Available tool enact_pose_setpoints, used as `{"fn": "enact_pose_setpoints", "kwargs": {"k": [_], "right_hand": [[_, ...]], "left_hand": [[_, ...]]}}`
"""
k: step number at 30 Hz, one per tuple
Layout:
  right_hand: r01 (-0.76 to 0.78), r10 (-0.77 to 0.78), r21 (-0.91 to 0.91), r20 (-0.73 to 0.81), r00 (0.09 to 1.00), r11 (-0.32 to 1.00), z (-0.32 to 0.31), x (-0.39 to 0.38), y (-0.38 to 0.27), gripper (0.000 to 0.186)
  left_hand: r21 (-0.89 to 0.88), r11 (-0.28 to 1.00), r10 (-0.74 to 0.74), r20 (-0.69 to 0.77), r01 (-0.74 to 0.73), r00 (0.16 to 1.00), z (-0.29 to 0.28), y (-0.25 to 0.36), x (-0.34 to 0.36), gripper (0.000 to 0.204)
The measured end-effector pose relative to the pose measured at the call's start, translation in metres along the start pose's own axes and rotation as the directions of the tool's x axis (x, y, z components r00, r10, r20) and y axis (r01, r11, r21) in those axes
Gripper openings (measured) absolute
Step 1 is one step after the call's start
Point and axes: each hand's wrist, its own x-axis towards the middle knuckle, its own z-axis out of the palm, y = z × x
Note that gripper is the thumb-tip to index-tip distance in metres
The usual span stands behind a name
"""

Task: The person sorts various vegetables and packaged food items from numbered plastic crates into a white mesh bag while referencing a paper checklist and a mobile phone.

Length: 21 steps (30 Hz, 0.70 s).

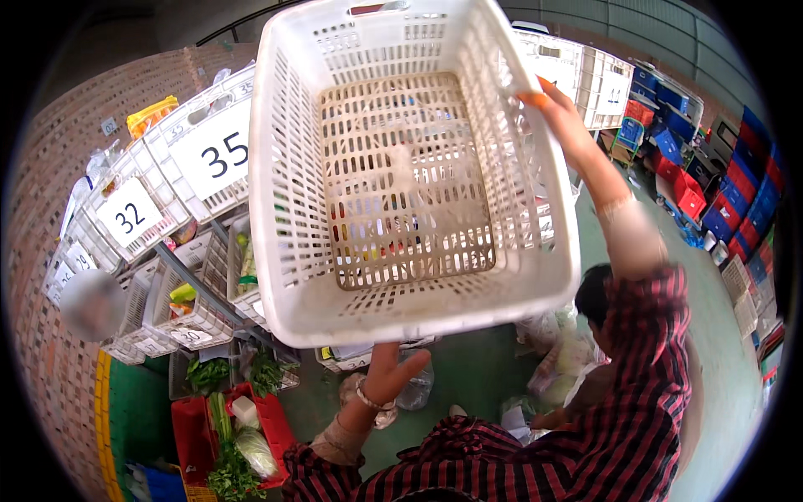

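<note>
A large white plastic crate (418, 305) with slotted walls hangs tilted in front of me, and its stained floor shows bare. My right hand (559, 113) grips the crate's right rim, with orange at its fingertips. Under the near edge is my left hand (393, 376), thumb stretched out to the side. Its other fingers go behind the crate and are hidden; it appears to support the crate from below.
At left stand a rack of white crates (171, 197) with paper labels and a red crate (191, 427) holding greens and a cabbage (255, 452). A person (595, 297) is close by my right arm, near plastic bags (565, 360). Blue and red bins (740, 188) stack at far right.
</note>
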Motion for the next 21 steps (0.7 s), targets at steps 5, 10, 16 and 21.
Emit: {"fn": "enact_pose_setpoints", "kwargs": {"k": [5,10,16,21], "right_hand": [[-0.167,0.128,0.337,0.137,0.982,0.926,-0.002,0.091,0.031,0.053],[0.17,-0.183,-0.073,-0.238,0.954,0.983,-0.042,0.114,0.094,0.069],[0.26,-0.515,-0.58,-0.331,0.791,0.772,-0.043,0.184,0.234,0.072],[0.394,-0.583,-0.554,-0.213,0.784,0.733,-0.025,0.222,0.253,0.063]], "left_hand": [[0.272,0.928,0.244,0.068,-0.253,0.967,-0.021,0.028,0.118,0.056],[0.248,0.931,0.287,-0.04,-0.268,0.957,-0.025,0.04,0.209,0.055],[0.171,0.933,0.34,-0.141,-0.316,0.93,-0.058,0.003,0.335,0.05],[0.046,0.99,0.139,-0.168,-0.133,0.976,-0.139,-0.034,0.4,0.052]]}}
